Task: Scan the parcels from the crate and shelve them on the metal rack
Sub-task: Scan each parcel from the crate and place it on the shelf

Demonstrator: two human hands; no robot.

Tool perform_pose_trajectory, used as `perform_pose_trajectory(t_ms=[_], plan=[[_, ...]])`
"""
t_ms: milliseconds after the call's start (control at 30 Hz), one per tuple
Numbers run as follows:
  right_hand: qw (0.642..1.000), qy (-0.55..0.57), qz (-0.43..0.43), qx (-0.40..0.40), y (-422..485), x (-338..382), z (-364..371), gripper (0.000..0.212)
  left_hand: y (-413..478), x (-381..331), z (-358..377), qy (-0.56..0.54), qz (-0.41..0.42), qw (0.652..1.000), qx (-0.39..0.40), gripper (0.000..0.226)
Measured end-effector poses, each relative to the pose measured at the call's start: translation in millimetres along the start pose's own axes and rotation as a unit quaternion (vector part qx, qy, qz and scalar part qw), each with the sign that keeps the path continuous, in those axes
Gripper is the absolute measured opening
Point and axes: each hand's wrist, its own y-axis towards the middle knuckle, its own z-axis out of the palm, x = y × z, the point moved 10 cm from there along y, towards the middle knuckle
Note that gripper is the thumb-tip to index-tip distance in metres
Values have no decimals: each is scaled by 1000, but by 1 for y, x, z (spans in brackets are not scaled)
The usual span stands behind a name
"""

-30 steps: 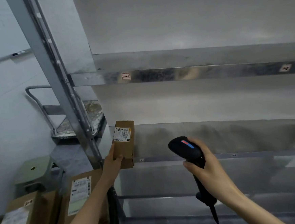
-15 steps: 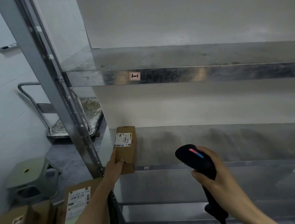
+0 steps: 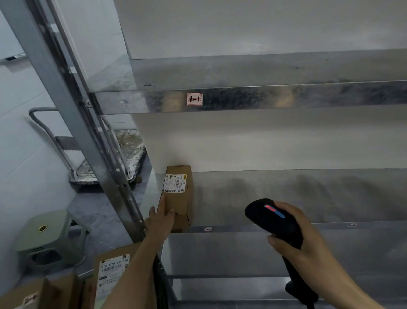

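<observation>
Cardboard now lies flat on steel: the small parcel [image 3: 177, 195], which a second ago you held up on end at the front lip of the middle shelf [image 3: 298, 195], has gone down on its long side with the label up, at the left end of the metal rack [image 3: 73, 116] just beside the upright. Your left hand [image 3: 160, 221] has given up its grip. The fingers are straight and lie on the near end and left edge of the box, pushing more than holding. Your right hand [image 3: 299, 239] is curled round the handle of the scanner [image 3: 273, 219], lower in the frame than before, its head turned toward the shelf.

I read this as one parcel nearly shelved. What remains is to let go and reach for the next one.

Several things stay uncertain:
- Whether the parcel's far end touches the back wall I cannot tell.
- The scanner's window faces away, so only the red and blue lights on its back show.
- Its cable runs off the bottom edge.
- The other boxes [image 3: 113, 271] at lower left are cut by the frame and partly covered by your forearm.
- I cannot make out the crate itself.
- The small tags on the shelf lips are too small to read, except the one marked 1-1 [image 3: 194, 99].
</observation>
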Motion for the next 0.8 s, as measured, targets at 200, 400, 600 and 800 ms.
perform_pose_trajectory(t_ms=[200, 400, 600, 800], plan=[[1000, -3, 2, -7, 0, -3, 1, 60, -27, -2, -5, 6, 94, 991, -94, 63], [1000, -15, 0, -5, -2, -3, 7, 61, -31, -3, 2, 48, 111, 987, -101, 77], [1000, -15, 7, -12, -2, -6, 7, 60, -27, -7, 4, 78, 108, 984, -116, 77], [1000, -15, -2, -6, -4, -2, 1, 61, -39, -13, 0, 44, 111, 987, -106, 85]])
